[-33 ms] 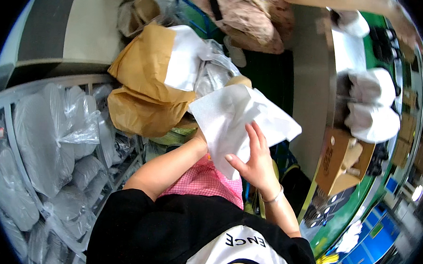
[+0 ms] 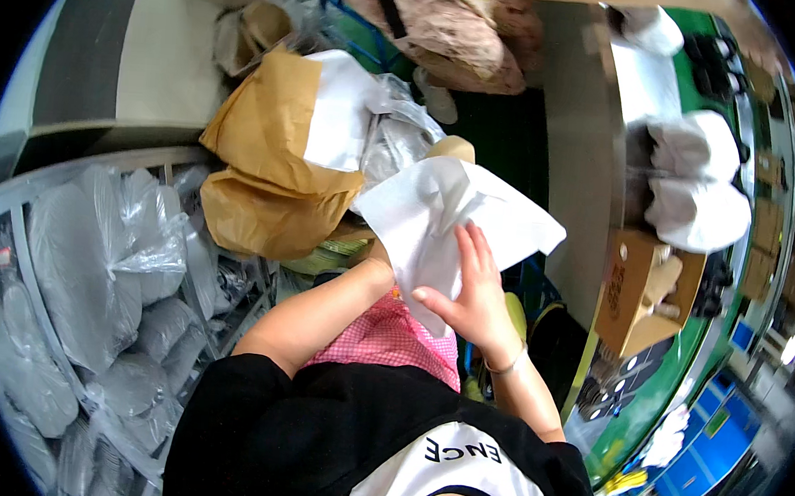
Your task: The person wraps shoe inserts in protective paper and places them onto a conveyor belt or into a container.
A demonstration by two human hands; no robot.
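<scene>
A thin white sheet (image 2: 502, 205) drapes over something in front of my waist. From beneath its far edge pokes a rounded tan end (image 2: 453, 148) whose kind I cannot make out. My right hand (image 2: 482, 295) lies on the near part of the sheet, fingers stretched out and thumb apart. My left hand (image 2: 380, 258) reaches under the sheet's left side; its fingers are hidden, so its grip does not show. A large brown paper bag (image 2: 278, 175) with white sheets (image 2: 340, 115) on it stands just beyond my left forearm, next to clear plastic (image 2: 391, 146).
At left, a metal rack (image 2: 40, 287) holds grey pieces in plastic bags (image 2: 83, 263). On the right, a bench (image 2: 574, 168) runs beside a cardboard box (image 2: 643, 297) of beige pieces and white-covered items (image 2: 695, 213). Another person in a pinkish garment (image 2: 440, 30) is at the far side.
My right hand has shifted very slightly left and toward the far side over the sheet. The whole view has moved a little.
</scene>
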